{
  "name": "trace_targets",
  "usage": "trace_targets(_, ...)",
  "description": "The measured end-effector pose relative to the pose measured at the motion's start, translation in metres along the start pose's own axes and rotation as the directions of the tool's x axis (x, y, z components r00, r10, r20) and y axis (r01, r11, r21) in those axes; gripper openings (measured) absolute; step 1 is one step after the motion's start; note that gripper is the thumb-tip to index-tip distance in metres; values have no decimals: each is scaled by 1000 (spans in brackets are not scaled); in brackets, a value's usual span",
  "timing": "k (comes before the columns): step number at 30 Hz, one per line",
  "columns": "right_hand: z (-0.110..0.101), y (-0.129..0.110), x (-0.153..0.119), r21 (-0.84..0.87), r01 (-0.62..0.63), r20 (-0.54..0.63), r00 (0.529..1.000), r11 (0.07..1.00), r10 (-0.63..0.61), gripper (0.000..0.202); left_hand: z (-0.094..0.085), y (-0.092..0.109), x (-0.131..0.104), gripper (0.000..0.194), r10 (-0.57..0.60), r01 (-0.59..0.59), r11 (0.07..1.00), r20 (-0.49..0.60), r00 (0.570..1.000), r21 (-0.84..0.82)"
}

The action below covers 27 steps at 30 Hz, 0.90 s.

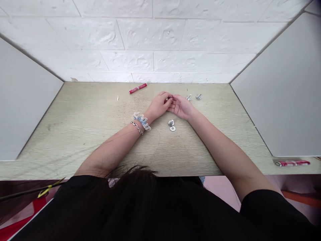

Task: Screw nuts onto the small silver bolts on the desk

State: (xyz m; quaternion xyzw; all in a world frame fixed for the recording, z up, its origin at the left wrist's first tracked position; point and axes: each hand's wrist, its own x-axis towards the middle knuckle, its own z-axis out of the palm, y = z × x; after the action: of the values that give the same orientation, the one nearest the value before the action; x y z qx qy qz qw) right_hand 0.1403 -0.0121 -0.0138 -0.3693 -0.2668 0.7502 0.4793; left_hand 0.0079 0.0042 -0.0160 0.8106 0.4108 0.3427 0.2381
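My left hand (159, 105) and my right hand (182, 106) meet over the middle of the table. The left is palm down with its fingers bent in a pinch. Turned palm up, the right has curled fingers that touch the left fingertips. A small piece, partly metallic, shows between them; the fingers hide most of it. Just nearer to me lies a bolt with washers (171, 123), and against it a loose flat washer (173, 128). Beyond my right wrist are a second bolt (189, 97) and a third bolt (199, 96).
A red tube (137, 88) lies near the white brick wall (135, 36). Another red tube (292, 163) is at the table's front right edge. A white scrap (117, 98) lies left. Grey panels stand at the left (22, 100) and right (288, 90).
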Motion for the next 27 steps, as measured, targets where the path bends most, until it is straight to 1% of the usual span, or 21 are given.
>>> trace_targets(8, 3, 0, 0, -27, -6, -48, 999, 1000, 5, 23, 0, 1, 1, 15, -5, 5, 1000, 43, 999, 14)
trace_targets(17, 6, 0, -2, -45, 13, -66, 998, 999, -16, 23, 1, 0, 1, 15, 4, -5, 1000, 77, 997, 17)
trace_targets(27, 12, 0, -4, -59, 22, -99, 995, 998, -28, 22, 0, 3, 1, 14, -9, 5, 999, 88, 996, 36)
